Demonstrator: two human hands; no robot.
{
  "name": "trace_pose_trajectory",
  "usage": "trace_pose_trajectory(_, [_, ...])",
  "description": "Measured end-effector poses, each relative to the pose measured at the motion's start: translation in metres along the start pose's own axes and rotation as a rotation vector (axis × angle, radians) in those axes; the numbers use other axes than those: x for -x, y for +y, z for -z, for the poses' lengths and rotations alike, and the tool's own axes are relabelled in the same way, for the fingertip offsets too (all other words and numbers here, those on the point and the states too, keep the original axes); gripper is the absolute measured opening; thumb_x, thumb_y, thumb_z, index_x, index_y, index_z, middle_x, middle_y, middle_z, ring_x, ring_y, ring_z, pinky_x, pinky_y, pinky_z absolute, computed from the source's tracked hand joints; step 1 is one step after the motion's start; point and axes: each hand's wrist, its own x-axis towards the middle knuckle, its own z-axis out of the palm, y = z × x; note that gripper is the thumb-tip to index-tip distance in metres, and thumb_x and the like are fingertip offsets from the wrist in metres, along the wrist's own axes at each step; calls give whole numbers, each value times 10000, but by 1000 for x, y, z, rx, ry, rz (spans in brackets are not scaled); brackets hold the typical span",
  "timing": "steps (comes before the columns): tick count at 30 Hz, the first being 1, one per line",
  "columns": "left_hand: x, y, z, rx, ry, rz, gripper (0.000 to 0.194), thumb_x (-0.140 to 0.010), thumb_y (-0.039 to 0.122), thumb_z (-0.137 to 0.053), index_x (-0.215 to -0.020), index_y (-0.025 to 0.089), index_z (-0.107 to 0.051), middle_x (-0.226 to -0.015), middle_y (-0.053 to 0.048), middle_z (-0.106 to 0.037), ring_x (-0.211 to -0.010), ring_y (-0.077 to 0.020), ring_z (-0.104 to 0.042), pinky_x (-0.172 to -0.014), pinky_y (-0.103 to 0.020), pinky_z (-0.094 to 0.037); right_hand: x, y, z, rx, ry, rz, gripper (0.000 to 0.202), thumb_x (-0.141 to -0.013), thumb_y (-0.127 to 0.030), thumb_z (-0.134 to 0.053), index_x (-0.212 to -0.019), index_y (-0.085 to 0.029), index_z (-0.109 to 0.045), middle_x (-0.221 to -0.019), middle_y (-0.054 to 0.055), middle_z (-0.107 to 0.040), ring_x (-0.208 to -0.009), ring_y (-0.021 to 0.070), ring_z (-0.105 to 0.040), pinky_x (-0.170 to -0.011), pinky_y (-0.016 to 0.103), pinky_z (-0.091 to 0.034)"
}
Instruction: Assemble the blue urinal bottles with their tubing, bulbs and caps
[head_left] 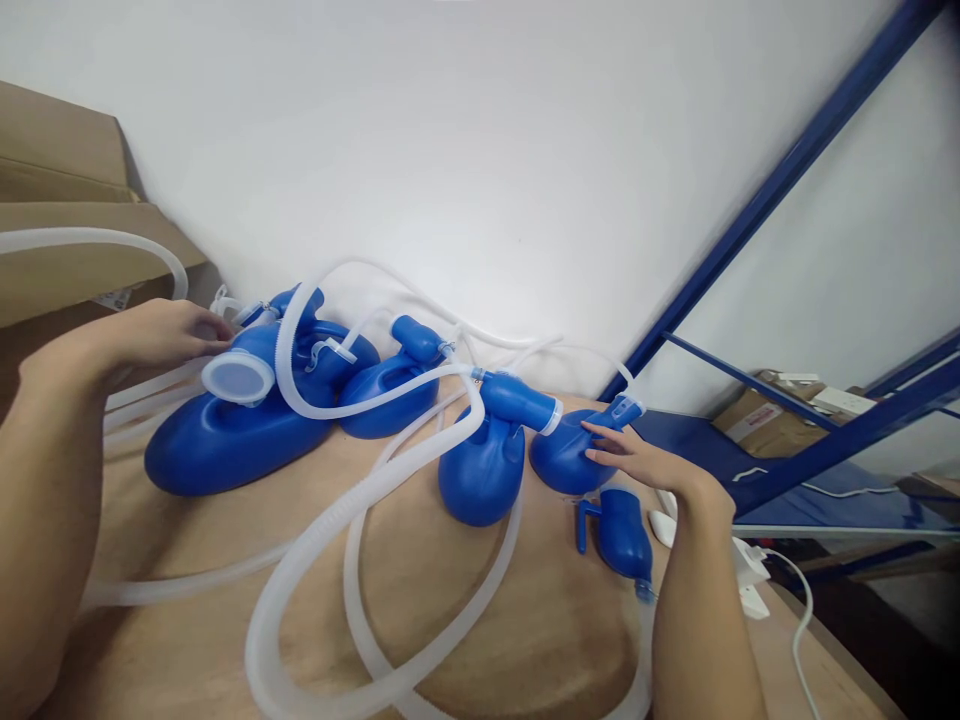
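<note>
Several blue plastic bottles with white hoses stand on a wooden table. My left hand (169, 332) is at the back of the large left bottle (225, 450), beside its white-capped neck; its fingertips are partly hidden there. On the right, my right hand (634, 455) rests its spread fingers on a round blue bottle (564, 452). Between them are a blue bottle with a white-rimmed neck (481, 475) and another (390, 400) farther back. A small blue piece with a handle (624, 535) lies near my right wrist. A ribbed white hose (367, 495) loops across the middle.
Cardboard boxes (67, 190) stand at the left. A blue metal shelf frame (772, 190) rises at the right, holding a cardboard box (765, 420). White adapters (748, 562) with a cable sit at the table's right side. The white wall (480, 150) is behind.
</note>
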Motion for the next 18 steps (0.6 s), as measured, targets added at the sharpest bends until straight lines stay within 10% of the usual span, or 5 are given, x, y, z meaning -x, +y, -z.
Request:
trace_pose_trajectory(11, [2,36,-8,-45,221,-17,766,-908,701,-333,-1212,142,-760,-1180,-155,-737,-1117,-360,-676,-973,-414,-506,-5,5,0,0,13,-1,1013,-831,-689,-668,-1680,-252,-328,-1693,120,-441,-1581,361,-394,-1253,471,-446])
trace_pose_trajectory(18, [-66,43,-8,-63,157,10,1142,-753,933,-434,-1361,-2,-681,-1286,-320,-665,-1216,-507,-620,-1012,-607,-499,-3,3,-1,-10,6,13,973,-847,-675,-654,-1675,-272,-340,-1694,103,-443,-1572,341,-414,-1269,450,-428])
